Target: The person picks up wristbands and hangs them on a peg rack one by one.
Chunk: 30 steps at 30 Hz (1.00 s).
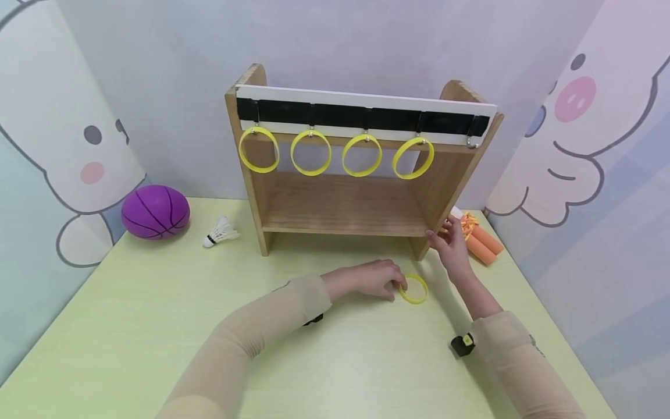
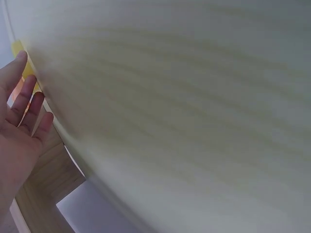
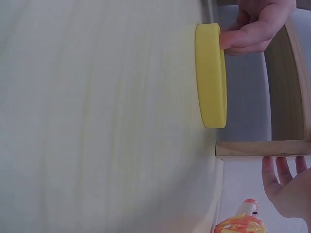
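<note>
My left hand [image 1: 378, 279] reaches across low over the table, a fingertip at the left edge of a yellow ring [image 1: 416, 302] lying flat there. The thumb stays apart from that ring in the head view. In the right wrist view, left-hand fingers [image 3: 252, 36] overlap one end of the ring [image 3: 209, 77]. My right hand [image 1: 452, 247] touches the right side panel of a wooden shelf [image 1: 340, 203], its fingers [image 3: 268, 170] straight against the outer face. Several yellow rings [image 1: 310, 173] hang from hooks along the shelf's white-and-black front bar [image 1: 340, 118]; the rightmost hook [image 1: 472, 142] holds none.
A purple ball [image 1: 155, 212] and a white shuttlecock [image 1: 221, 233] lie left of the shelf. Right of it, beside my right hand, are orange foam handles [image 1: 483, 244] with orange cord. Walls with cartoon figures border the table [image 1: 131, 326] at the back and sides.
</note>
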### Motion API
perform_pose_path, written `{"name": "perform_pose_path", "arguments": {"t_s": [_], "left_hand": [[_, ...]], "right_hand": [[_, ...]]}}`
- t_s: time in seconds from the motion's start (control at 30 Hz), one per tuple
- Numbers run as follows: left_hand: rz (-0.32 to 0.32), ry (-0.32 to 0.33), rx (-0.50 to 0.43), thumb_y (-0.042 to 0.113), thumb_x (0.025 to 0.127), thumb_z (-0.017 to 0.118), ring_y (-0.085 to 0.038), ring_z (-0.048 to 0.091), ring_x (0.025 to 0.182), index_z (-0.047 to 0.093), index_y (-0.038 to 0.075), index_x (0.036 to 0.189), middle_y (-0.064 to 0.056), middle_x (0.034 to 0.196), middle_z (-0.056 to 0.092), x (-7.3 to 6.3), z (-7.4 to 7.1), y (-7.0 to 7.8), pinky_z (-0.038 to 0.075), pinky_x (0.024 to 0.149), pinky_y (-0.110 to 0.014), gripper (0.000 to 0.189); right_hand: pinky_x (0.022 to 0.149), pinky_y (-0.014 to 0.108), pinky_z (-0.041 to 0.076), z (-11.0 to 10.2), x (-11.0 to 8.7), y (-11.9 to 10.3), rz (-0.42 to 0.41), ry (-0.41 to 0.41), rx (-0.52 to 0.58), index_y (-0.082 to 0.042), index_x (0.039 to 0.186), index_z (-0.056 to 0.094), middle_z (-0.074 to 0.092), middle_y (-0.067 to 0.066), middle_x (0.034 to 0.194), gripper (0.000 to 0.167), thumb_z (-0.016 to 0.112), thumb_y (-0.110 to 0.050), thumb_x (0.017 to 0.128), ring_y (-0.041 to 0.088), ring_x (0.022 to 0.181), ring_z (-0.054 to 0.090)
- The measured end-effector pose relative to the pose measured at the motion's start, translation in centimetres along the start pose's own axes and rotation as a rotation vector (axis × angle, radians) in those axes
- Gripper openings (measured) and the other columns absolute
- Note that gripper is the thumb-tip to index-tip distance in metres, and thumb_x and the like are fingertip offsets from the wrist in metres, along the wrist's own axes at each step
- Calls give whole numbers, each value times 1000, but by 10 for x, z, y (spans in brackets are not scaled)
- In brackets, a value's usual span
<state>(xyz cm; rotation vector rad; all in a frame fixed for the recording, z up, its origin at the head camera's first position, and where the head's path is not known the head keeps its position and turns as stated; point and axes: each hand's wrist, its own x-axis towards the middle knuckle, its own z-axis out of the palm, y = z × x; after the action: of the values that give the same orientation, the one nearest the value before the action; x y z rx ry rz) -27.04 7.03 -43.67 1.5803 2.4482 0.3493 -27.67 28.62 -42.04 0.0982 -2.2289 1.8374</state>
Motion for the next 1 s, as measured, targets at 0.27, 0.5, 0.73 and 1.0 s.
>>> {"name": "perform_pose_path", "arguments": {"t_s": [0.27, 0.5, 0.73, 1.0], "left_hand": [[-4, 2, -26, 22, 81, 75, -4, 52, 96, 69, 19, 109, 10, 100, 63, 3, -2, -1, 38, 90, -15, 29], [4, 9, -54, 15, 80, 75, -3, 50, 90, 69, 18, 100, 12, 92, 63, -1, -5, -1, 38, 88, -15, 21], [19, 77, -72, 8, 80, 73, -5, 49, 85, 69, 16, 93, 10, 85, 62, -6, -6, 4, 38, 81, -14, 16], [39, 161, -67, 8, 83, 71, -5, 50, 84, 67, 16, 90, 10, 83, 60, -15, -6, 6, 39, 77, -12, 11]], "right_hand": [[75, 19, 54, 1, 0, -1, 2, 0, -3, -20, 140, 33, 41, 3, 123, 56, 61, -18, 92, 15, 104, 49], [74, 20, 54, 0, 1, -1, 6, 3, 14, -17, 142, 31, 41, 2, 121, 57, 60, -12, 92, 15, 104, 48], [74, 21, 54, 0, 1, -4, 36, 3, 12, -13, 142, 30, 40, 2, 122, 57, 59, -9, 92, 16, 104, 47], [73, 20, 54, 0, 0, -1, 14, 6, 24, -17, 141, 31, 41, 1, 120, 58, 60, -12, 92, 17, 105, 47]]}}
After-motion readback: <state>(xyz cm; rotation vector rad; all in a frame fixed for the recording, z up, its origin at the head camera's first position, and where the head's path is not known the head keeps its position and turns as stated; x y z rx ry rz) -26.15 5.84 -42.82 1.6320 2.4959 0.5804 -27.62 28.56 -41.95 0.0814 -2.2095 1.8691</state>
